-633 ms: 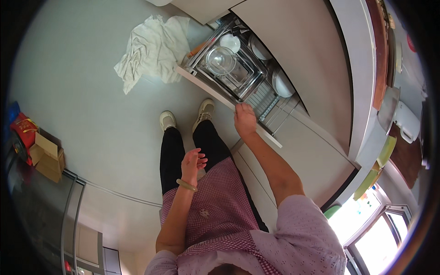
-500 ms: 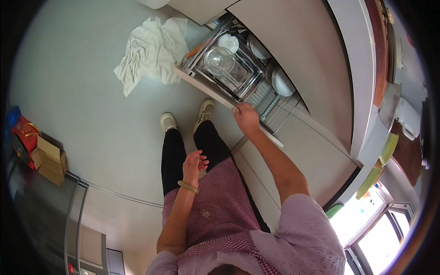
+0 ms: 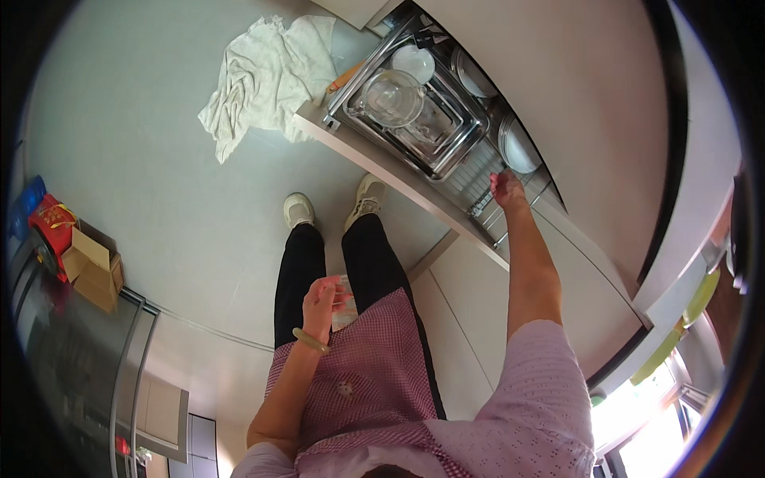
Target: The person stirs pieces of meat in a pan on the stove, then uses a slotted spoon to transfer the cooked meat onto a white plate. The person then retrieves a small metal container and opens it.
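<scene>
My right hand [image 3: 508,189] is over the right end of the open drawer [image 3: 382,163], above the wire rack [image 3: 476,171] and close to the white plates [image 3: 518,145] standing there. Its fingers are loosely bent and apart, with nothing visible in them. Low in front of my apron, my left hand [image 3: 321,304] has its fingers curled around a clear, see-through thing whose kind I cannot make out. A metal tray [image 3: 437,170] in the drawer bears a clear glass bowl [image 3: 392,99] and a white dish [image 3: 413,64].
A crumpled white cloth [image 3: 267,84] lies on the floor left of the drawer, with something orange [image 3: 344,77] beside it. At the far left are an open cardboard box [image 3: 97,267] and a red package [image 3: 52,225]. My shoes [image 3: 299,209] stand near the drawer front.
My right hand has left the drawer's front edge and moved right, to above the rack inside. The clear thing at my left hand now shows more plainly. The view has shifted slightly.
</scene>
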Demonstrator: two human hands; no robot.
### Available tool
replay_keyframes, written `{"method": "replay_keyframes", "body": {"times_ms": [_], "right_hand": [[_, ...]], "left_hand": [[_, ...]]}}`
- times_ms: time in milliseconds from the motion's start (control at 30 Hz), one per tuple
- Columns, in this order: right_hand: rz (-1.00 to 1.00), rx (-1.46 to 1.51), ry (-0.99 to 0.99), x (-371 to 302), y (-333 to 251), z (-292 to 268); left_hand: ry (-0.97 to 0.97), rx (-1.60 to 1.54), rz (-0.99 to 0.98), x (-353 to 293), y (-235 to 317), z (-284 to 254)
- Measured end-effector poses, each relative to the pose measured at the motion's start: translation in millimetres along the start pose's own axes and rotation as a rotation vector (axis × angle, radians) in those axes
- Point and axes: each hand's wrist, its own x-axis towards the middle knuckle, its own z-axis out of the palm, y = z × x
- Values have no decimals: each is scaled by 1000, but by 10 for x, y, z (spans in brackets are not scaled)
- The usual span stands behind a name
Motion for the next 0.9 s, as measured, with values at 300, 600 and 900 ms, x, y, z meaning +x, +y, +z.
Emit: {"method": "replay_keyframes", "body": {"times_ms": [300,600,900], "right_hand": [[189,288,-61,721,-231,7],[162,431,-42,1078,-312,-48],[-150,574,48,804,-97,-297]], "left_hand": [[-20,42,123,162,-183,39],[-46,137,150,234,-281,153],[-39,144,171,133,-187,156]]}}
